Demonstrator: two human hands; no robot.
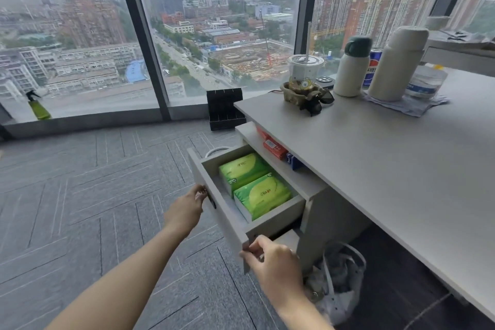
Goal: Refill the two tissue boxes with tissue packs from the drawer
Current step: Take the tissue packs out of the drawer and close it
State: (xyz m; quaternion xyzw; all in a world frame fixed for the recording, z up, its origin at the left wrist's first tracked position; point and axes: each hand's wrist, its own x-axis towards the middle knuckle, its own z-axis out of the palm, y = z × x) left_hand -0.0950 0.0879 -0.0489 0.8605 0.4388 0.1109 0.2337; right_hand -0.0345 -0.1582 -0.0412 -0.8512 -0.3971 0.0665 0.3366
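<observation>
Nearest the lens, the right hand (276, 265) is curled over the near corner of the open drawer (227, 218), fingers closed on its front edge. Two green tissue packs (254, 185) are seen lying flat inside, side by side, their long axes running across the drawer, up and slightly right of those fingers. The left hand (187, 209) is pinched on the drawer's dark handle (211, 201), farther from the nearer pack. No tissue boxes are seen on the desk (401, 169).
</observation>
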